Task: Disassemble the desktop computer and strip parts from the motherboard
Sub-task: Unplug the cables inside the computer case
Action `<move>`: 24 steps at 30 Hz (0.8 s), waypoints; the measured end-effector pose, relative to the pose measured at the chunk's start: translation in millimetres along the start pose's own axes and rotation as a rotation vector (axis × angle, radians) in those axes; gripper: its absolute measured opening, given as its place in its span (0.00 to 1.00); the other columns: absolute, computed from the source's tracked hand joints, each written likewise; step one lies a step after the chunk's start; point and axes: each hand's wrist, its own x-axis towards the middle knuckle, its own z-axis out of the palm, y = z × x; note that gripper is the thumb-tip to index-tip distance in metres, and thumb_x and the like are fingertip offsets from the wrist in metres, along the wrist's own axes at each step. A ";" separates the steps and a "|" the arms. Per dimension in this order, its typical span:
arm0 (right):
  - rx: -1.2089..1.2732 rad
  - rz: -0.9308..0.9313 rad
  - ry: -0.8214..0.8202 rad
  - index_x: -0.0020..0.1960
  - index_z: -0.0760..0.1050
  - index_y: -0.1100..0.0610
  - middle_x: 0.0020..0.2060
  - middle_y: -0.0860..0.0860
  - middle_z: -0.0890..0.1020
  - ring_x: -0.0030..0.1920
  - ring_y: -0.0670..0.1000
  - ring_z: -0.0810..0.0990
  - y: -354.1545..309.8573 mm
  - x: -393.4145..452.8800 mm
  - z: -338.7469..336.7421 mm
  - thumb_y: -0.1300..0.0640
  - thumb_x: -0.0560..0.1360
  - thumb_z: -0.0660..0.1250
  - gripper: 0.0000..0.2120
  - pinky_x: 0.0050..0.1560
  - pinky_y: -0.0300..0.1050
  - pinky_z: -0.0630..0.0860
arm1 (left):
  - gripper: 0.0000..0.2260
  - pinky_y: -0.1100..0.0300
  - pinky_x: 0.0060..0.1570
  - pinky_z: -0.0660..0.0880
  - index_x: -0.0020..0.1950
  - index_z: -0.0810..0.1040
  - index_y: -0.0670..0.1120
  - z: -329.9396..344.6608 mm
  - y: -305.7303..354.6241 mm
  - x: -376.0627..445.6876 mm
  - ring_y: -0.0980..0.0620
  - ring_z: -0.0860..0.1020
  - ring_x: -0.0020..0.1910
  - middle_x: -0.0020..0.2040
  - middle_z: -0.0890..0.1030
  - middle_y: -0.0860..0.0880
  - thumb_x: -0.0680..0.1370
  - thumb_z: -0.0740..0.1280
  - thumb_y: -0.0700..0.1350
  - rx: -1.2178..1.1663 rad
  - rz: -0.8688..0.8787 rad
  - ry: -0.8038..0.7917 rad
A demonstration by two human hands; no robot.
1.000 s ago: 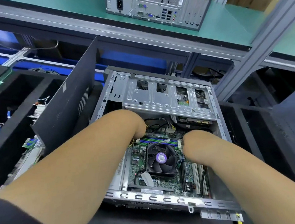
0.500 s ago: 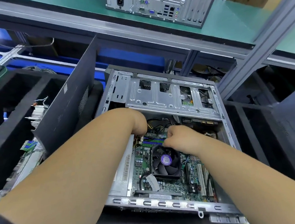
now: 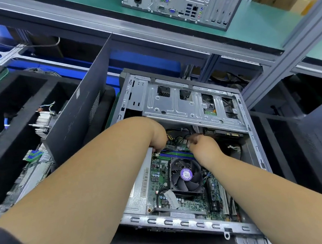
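bench: I see dark foam bins point(image 3: 9, 115) | green shelf point(image 3: 255, 30) overhead (spare tower point(image 3: 184, 1)) | left hand point(image 3: 157, 135), right hand point(image 3: 203, 145) inside open case point(image 3: 184, 104), fingers hidden, can't tell grip

Case point(image 3: 176, 108) bare matt metal; fan point(image 3: 186, 175) dark plastic.

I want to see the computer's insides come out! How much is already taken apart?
Done: the side cover is off, so the open case shows its insides. In hand: both hands, left hand and right hand, reach in at the cables above the memory slots; what they grip is hidden. Left: the cooling fan and the motherboard are still inside.
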 end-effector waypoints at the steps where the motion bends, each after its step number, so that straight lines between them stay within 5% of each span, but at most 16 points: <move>1: 0.006 -0.006 -0.004 0.69 0.73 0.57 0.58 0.58 0.81 0.50 0.55 0.78 0.4 0.0 1.1 0.58 0.81 0.62 0.17 0.47 0.38 0.69 | 0.24 0.56 0.57 0.68 0.77 0.62 0.46 -0.3 -0.5 3.3 0.46 0.69 0.56 0.68 0.69 0.46 0.81 0.60 0.41 -0.021 0.018 -0.006; 5: -0.078 -0.002 -0.048 0.72 0.69 0.54 0.57 0.59 0.81 0.54 0.58 0.80 -0.7 7.0 -1.0 0.53 0.82 0.61 0.19 0.48 0.41 0.72 | 0.27 0.62 0.46 0.65 0.79 0.56 0.50 -3.3 4.1 -1.6 0.48 0.70 0.55 0.75 0.65 0.48 0.81 0.59 0.39 -0.072 0.062 -0.047; 8: -0.161 0.004 -0.062 0.73 0.69 0.52 0.58 0.58 0.80 0.59 0.59 0.78 2.4 12.0 -2.1 0.46 0.82 0.61 0.22 0.54 0.43 0.74 | 0.25 0.61 0.47 0.66 0.78 0.58 0.49 -1.7 1.4 2.2 0.47 0.71 0.62 0.74 0.66 0.48 0.81 0.59 0.40 -0.067 0.049 -0.011; 12: -0.314 -0.115 -0.008 0.71 0.69 0.46 0.38 0.48 0.76 0.42 0.55 0.76 10.8 17.3 1.6 0.42 0.81 0.61 0.21 0.40 0.41 0.69 | 0.23 0.57 0.58 0.68 0.77 0.62 0.45 1.1 -0.2 7.8 0.45 0.70 0.67 0.74 0.67 0.44 0.81 0.60 0.42 -0.044 0.035 -0.018; 16: -0.342 -0.141 -0.023 0.68 0.67 0.44 0.33 0.44 0.70 0.31 0.47 0.71 11.7 31.3 7.7 0.44 0.81 0.60 0.16 0.28 0.39 0.63 | 0.23 0.55 0.63 0.67 0.76 0.63 0.43 3.0 -0.3 10.6 0.45 0.68 0.69 0.74 0.67 0.44 0.81 0.60 0.42 -0.037 0.038 -0.008; 20: -0.402 -0.214 -0.005 0.64 0.68 0.50 0.48 0.54 0.77 0.46 0.57 0.78 9.0 38.4 11.0 0.49 0.82 0.58 0.12 0.43 0.44 0.72 | 0.22 0.53 0.66 0.66 0.76 0.63 0.43 2.8 -1.3 10.1 0.46 0.69 0.67 0.74 0.67 0.43 0.81 0.60 0.42 -0.052 0.036 0.008; 24: -0.434 -0.255 -0.119 0.70 0.65 0.52 0.65 0.56 0.70 0.62 0.58 0.73 13.3 40.8 10.0 0.48 0.82 0.60 0.18 0.61 0.48 0.73 | 0.23 0.52 0.67 0.65 0.76 0.63 0.43 1.8 -1.7 11.0 0.44 0.67 0.70 0.74 0.66 0.44 0.82 0.60 0.43 -0.073 0.038 0.003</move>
